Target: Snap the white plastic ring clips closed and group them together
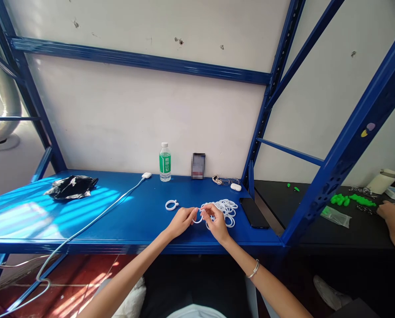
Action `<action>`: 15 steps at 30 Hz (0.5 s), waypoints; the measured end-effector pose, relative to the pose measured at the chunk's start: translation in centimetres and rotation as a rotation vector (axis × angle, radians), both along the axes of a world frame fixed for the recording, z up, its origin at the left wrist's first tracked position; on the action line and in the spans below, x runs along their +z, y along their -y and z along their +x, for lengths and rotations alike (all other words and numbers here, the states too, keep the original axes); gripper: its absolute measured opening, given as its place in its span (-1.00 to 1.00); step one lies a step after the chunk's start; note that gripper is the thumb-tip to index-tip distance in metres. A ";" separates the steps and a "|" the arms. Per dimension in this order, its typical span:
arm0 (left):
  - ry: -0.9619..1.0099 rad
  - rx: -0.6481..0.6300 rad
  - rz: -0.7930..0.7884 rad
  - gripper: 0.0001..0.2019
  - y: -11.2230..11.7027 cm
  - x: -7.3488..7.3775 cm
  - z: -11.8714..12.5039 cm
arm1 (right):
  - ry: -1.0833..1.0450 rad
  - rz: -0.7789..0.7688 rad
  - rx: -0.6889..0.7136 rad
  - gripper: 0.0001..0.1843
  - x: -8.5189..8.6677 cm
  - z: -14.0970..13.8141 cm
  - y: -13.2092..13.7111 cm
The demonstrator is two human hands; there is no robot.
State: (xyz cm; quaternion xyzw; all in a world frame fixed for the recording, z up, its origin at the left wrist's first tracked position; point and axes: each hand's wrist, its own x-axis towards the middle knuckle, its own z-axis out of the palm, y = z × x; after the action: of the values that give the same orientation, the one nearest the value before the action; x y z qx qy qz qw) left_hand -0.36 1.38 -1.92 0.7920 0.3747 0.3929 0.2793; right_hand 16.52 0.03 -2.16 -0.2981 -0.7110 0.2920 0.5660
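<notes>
the fingertips of the left hand (pixel 181 221) are pinched together on a white ring (pixel 198 221), and those of the right hand (pixel 218 223) close on the same ring from its right; the ring sits between the two hands, above the near part of the blue table (pixel 124 227). just beyond and right of the right hand lies a pile (pixel 229 207) of white rings, partly hidden by it. a single loop (pixel 171 205) lies apart, left of and beyond the left hand. right of the pile is a black phone (pixel 254 213), with a white case (pixel 236 187) on its far side. farther back stand a bottle (pixel 165 165) and a dark box (pixel 198 166). at far left lies a black bag (pixel 72 187); a white cable (pixel 109 211) runs between it and the bottle. at far right, another person's hand (pixel 393 216) is near green pieces (pixel 340 200).
</notes>
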 end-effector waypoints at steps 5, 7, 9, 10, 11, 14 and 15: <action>-0.025 0.008 0.007 -0.47 0.1 0.1 0.0 | 0.003 0.007 -0.015 -0.75 0.2 0.0 0.2; -0.031 0.009 0.006 -0.47 0.1 0.1 0.0 | -0.002 0.007 -0.013 -0.75 0.2 0.0 0.2; -0.032 0.009 0.004 -0.47 0.0 0.0 0.0 | -0.005 0.005 -0.012 -0.75 0.2 0.0 0.1; -0.034 0.008 0.003 -0.47 0.0 0.0 0.0 | -0.005 0.004 -0.013 -0.74 0.2 0.0 0.1; -0.037 0.006 0.004 -0.47 0.0 0.0 0.0 | -0.004 0.001 -0.015 -0.73 0.2 0.0 0.0; -0.050 -0.002 0.015 -0.45 0.0 -0.1 0.0 | -0.005 -0.008 -0.022 -0.71 0.1 0.1 -0.1; -0.054 -0.005 0.019 -0.45 0.1 -0.1 0.0 | -0.007 -0.008 -0.022 -0.71 0.0 0.1 -0.1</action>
State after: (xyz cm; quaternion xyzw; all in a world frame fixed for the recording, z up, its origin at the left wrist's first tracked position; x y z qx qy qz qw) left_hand -0.32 1.31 -2.00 0.8057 0.3764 0.3744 0.2626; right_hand 16.58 0.08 -2.12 -0.3073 -0.7046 0.2893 0.5704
